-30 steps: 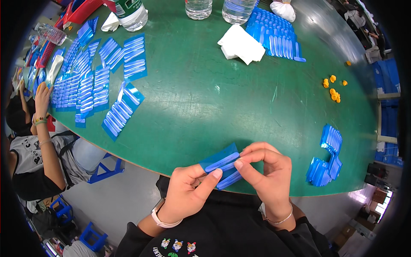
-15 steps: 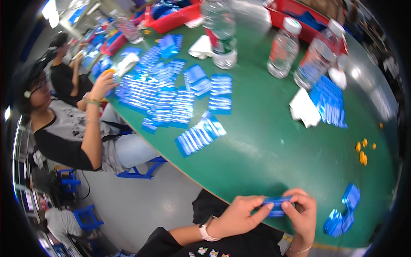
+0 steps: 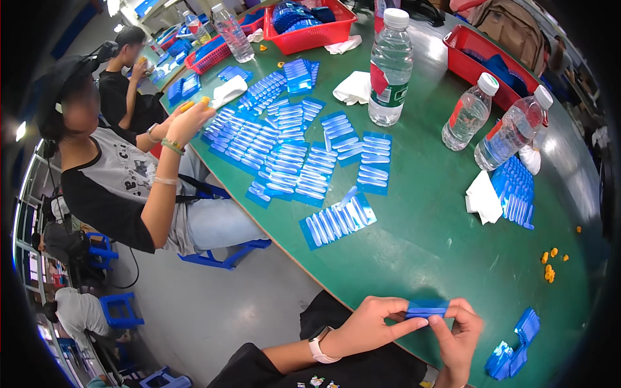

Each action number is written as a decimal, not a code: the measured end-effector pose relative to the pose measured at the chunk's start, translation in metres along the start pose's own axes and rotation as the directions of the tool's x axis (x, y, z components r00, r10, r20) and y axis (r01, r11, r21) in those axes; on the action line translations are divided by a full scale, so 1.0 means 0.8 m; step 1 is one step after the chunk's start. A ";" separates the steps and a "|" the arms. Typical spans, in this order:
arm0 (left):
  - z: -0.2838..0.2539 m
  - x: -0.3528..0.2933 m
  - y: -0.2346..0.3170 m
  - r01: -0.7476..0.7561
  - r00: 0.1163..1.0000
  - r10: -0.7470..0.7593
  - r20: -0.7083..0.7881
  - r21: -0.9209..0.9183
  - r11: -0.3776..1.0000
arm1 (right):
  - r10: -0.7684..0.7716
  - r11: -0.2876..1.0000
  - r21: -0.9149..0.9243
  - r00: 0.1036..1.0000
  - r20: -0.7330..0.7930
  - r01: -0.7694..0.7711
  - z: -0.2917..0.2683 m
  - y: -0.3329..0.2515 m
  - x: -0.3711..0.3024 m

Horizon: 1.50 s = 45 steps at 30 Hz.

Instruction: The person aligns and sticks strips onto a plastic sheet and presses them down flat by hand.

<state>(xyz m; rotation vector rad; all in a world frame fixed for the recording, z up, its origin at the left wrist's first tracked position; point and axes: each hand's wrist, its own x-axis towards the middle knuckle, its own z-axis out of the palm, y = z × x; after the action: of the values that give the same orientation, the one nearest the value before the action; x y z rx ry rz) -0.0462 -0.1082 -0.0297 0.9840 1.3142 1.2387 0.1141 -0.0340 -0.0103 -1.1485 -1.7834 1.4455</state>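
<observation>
A small blue film sheet with raised strips (image 3: pixel 427 310) is stretched between my two hands, just above the near edge of the green table. My left hand (image 3: pixel 378 323), with a pale watch on its wrist, pinches the sheet's left end. At its right end, my right hand (image 3: pixel 459 333) grips with thumb and fingers, the thumb tips nearly meeting at the lower edge. To the right of my hands lies a bent bunch of similar blue pieces (image 3: pixel 517 346). One blue sheet with pale strips (image 3: pixel 337 221) rests farther off to the left, a loose strip on its upper edge.
Many striped blue sheets (image 3: pixel 278 149) cover the left side of the green table (image 3: pixel 414 239). Bottles (image 3: pixel 391 71), red baskets (image 3: pixel 310 35), white tissues (image 3: pixel 484 197) and small orange bits (image 3: pixel 548 271) stand or lie around. A co-worker (image 3: pixel 123 161) sits at the left edge, holding something yellow-orange.
The view has turned, so the table's things sit farther right and lower. My hands still hold the blue sheet, now with more film showing above the strips. The co-worker's hands have come together.
</observation>
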 end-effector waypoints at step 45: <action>-0.119 -0.011 -0.023 -0.135 0.863 -0.276 -0.424 -0.719 0.681 | 0.062 0.968 0.205 0.928 0.367 -0.146 0.148 -0.067 0.189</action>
<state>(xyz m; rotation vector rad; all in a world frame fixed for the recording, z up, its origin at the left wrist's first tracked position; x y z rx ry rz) -0.1377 -0.1332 -0.0529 -0.0001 1.0336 1.8329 -0.0710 0.0396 -0.0020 -0.9155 -1.7456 1.9720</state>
